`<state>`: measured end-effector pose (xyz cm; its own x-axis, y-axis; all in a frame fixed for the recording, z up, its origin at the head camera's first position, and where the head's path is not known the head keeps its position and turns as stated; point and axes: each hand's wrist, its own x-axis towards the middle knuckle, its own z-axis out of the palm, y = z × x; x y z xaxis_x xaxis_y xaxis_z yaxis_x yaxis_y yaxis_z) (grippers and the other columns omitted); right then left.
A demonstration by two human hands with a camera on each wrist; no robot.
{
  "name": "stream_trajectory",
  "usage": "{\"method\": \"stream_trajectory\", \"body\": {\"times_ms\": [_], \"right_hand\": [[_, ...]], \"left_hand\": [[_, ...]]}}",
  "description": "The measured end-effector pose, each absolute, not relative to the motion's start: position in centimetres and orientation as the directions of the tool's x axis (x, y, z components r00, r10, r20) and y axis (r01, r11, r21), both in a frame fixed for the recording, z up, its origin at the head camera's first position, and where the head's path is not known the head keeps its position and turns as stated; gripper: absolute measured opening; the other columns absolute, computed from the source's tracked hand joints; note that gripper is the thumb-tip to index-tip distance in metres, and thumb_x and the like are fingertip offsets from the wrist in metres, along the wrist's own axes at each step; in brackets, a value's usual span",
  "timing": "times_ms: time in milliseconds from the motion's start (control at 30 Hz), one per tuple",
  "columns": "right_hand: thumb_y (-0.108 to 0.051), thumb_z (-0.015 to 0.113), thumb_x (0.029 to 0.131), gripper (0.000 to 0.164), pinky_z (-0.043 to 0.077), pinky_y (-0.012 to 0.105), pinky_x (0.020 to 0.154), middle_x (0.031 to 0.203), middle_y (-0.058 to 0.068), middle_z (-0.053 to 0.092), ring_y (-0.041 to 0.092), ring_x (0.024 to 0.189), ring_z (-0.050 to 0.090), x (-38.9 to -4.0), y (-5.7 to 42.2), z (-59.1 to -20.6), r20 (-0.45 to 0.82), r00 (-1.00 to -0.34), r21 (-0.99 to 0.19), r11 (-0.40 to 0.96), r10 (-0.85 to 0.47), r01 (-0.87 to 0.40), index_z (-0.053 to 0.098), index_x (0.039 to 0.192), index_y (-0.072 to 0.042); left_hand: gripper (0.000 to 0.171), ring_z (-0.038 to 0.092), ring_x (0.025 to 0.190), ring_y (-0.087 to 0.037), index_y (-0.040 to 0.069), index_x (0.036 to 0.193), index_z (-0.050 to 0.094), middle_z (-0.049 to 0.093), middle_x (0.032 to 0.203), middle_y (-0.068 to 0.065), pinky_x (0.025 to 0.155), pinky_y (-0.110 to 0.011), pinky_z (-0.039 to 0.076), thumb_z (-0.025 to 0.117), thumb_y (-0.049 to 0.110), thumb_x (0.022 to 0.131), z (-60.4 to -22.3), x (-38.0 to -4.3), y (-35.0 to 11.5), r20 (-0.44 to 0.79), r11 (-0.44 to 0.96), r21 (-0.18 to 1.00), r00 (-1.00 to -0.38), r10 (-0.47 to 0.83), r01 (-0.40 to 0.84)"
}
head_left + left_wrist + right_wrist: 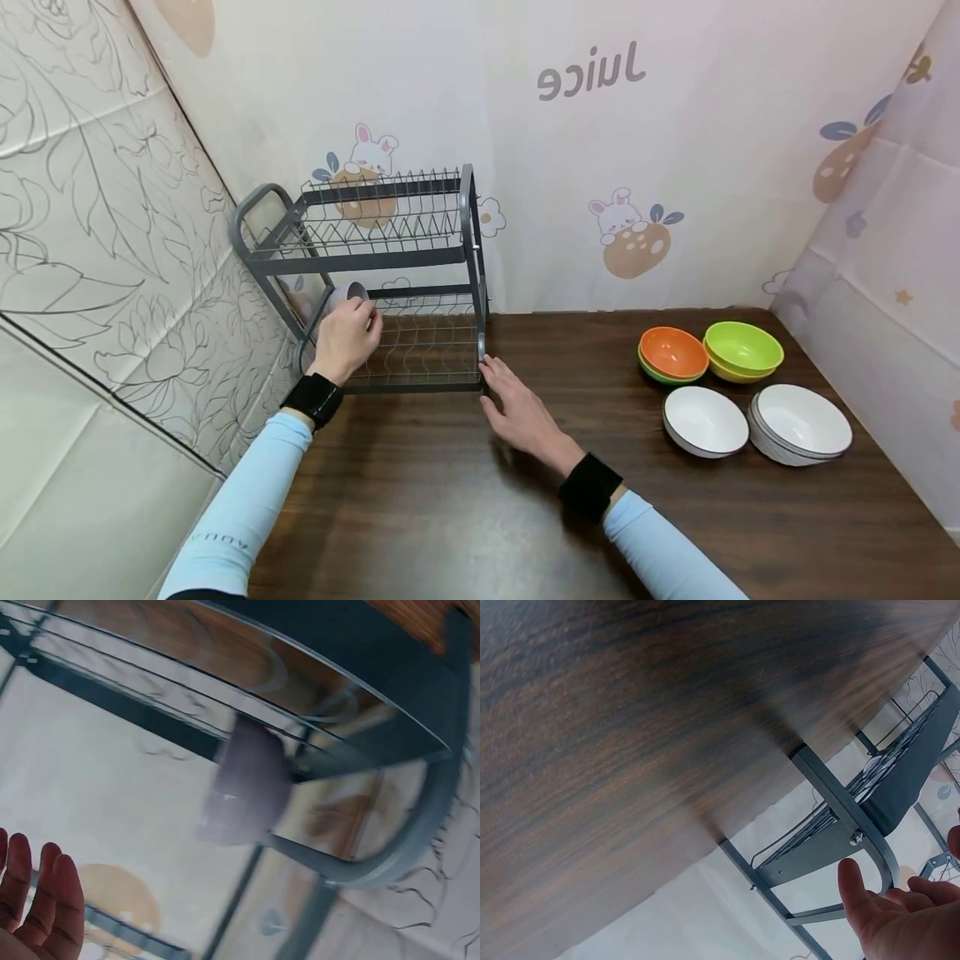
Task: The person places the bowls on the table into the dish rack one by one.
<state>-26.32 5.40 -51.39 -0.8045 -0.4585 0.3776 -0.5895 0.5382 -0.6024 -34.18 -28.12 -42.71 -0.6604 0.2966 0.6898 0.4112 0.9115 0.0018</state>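
Observation:
A small pale bowl (349,292) stands tilted on its side at the left end of the dish rack's lower shelf. My left hand (348,337) is in front of it in the head view and hides part of it. In the left wrist view the bowl (251,787) is blurred, and the relaxed left fingers (66,904) are apart from it. At the right end of the dark grey dish rack (360,261), my right hand (521,408) touches the upright with extended fingers. The right wrist view has the thumb and fingers (922,892) beside the curved frame (866,840).
On the right of the brown table (465,500) stand an orange bowl (673,352), a lime green bowl (742,347), a white bowl (705,421) and a stack of white bowls (802,421). A patterned wall covering (555,167) rises behind the rack.

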Motion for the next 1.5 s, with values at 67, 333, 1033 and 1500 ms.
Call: {"method": "stream_trajectory", "body": {"times_ms": [67, 333, 1033, 1500], "right_hand": [[-0.018, 0.057, 0.109, 0.057, 0.029, 0.047, 0.124, 0.17, 0.011, 0.029, 0.026, 0.158, 0.024, -26.2, 5.4, -51.5, 0.367, -0.81, -0.605, 0.544, -0.457, -0.581, 0.04, 0.161, -0.003], [-0.016, 0.058, 0.108, 0.052, 0.032, 0.05, 0.122, 0.169, 0.012, 0.032, 0.026, 0.157, 0.025, -26.2, 5.8, -51.5, 0.373, -0.812, -0.614, 0.537, -0.449, -0.579, 0.047, 0.157, -0.002], [-0.003, 0.078, 0.087, 0.028, 0.056, 0.061, 0.074, 0.112, 0.019, 0.07, 0.04, 0.102, 0.066, -19.0, 21.3, -51.5, 0.518, -0.855, -0.449, 0.843, -0.024, -0.295, 0.077, 0.115, 0.0], [-0.005, 0.076, 0.088, 0.027, 0.049, 0.069, 0.059, 0.119, 0.029, 0.065, 0.059, 0.091, 0.064, -15.9, 28.4, -52.6, 0.342, -0.921, -0.461, 0.888, 0.187, 0.009, 0.074, 0.114, 0.002]], "left_hand": [[0.012, 0.062, 0.073, -0.034, 0.003, 0.087, 0.067, 0.064, 0.083, -0.012, 0.06, -0.048, 0.055, 0.066, 0.008, 0.098, -42.8, -33.2, -27.3, 0.69, 0.905, 0.004, -0.657, 0.305, 0.425], [0.017, 0.06, 0.076, -0.029, 0.009, 0.083, 0.062, 0.061, 0.083, -0.007, 0.059, -0.041, 0.051, 0.068, 0.011, 0.099, -43.1, -30.3, -24.3, 0.669, 0.897, 0.051, -0.682, 0.295, 0.438], [0.029, 0.053, 0.071, -0.018, 0.017, 0.074, 0.056, 0.052, 0.077, 0.004, 0.054, -0.029, 0.045, 0.074, 0.012, 0.097, -47.1, -24.6, -13.8, 0.678, 0.813, 0.199, -0.676, 0.288, 0.547], [0.029, 0.052, 0.071, -0.016, 0.018, 0.074, 0.057, 0.053, 0.078, 0.006, 0.054, -0.026, 0.044, 0.076, 0.013, 0.096, -48.4, -23.7, -13.1, 0.659, 0.794, 0.208, -0.681, 0.318, 0.571]]}}
